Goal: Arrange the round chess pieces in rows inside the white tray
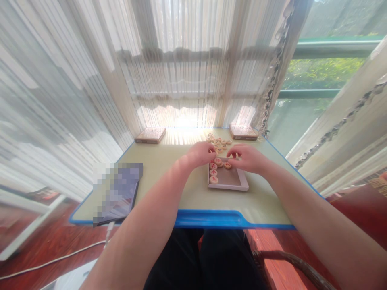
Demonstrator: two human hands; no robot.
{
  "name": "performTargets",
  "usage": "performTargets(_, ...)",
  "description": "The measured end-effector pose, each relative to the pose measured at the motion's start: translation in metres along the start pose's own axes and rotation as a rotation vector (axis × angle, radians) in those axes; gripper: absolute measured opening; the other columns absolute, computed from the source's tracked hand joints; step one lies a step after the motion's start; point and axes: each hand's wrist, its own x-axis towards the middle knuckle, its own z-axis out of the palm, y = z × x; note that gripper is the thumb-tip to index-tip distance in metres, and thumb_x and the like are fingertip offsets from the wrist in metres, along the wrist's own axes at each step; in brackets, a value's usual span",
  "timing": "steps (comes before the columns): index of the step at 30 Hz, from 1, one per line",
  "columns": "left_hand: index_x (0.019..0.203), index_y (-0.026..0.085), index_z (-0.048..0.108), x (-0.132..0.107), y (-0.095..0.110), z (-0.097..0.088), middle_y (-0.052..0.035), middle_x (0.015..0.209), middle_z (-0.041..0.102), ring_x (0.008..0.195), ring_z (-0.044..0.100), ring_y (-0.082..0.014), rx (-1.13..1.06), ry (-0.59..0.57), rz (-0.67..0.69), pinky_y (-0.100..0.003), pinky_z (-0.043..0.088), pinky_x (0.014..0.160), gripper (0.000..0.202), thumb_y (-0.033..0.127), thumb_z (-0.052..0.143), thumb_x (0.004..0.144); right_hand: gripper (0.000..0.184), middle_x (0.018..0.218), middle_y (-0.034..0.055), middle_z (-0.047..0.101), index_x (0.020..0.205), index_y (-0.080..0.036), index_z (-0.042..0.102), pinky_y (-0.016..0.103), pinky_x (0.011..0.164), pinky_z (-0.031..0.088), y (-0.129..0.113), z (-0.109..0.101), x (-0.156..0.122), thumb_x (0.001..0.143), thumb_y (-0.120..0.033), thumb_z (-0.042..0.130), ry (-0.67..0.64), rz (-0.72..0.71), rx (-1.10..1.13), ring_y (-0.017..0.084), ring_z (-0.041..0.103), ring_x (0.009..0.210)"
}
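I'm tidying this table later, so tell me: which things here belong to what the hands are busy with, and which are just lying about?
In hand: left hand, right hand, shallow tray, red-marked discs in it, loose discs just beyond.
Lying about: left flat box, right flat box, dark tablet, white cable.

Pixelation blurs the tablet [116,193]; marks on the discs [213,180] are unreadable.
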Motion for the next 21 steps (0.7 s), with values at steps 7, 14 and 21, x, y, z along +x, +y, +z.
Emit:
performTargets(7,0.083,0.019,0.071,-0.001,0.001,0.0,-0.0022,0.081,0.068,0.071,0.059,-0.0159,-0.082,-0.043,-0.01,-0.023,0.041,0.059,0.024,0.034,0.058,0.071,0.018,0.072,0.0028,0.063,0.081,-0.022,0.07,0.027,0.063,0.04,-0.01,0.002,-0.001,0.073,-0.035,0.061,-0.034,-0.016,0.005,0.017,0.055,0.071)
performTargets(14,0.082,0.02,0.073,-0.001,-0.001,0.001,-0.0004,0.073,0.068,0.068,0.059,-0.0152,-0.083,-0.113,0.033,-0.023,0.041,0.058,0.021,0.031,0.062,0.068,0.019,0.072,0.0033,0.064,0.076,-0.021,0.07,0.027,0.057,0.036,-0.009,0.002,-0.002,0.071,-0.038,0.062,-0.121,0.087,-0.069,0.017,0.055,0.069)
performTargets(21,0.077,0.018,0.071,0.0,-0.009,0.001,0.001,0.073,0.069,0.07,0.06,-0.0148,-0.092,-0.105,0.056,-0.023,0.044,0.061,0.017,0.025,0.061,0.066,0.018,0.072,0.0026,0.066,0.08,-0.022,0.069,0.027,0.062,0.036,-0.013,-0.005,-0.004,0.072,-0.033,0.058,-0.282,0.084,-0.045,0.018,0.055,0.074)
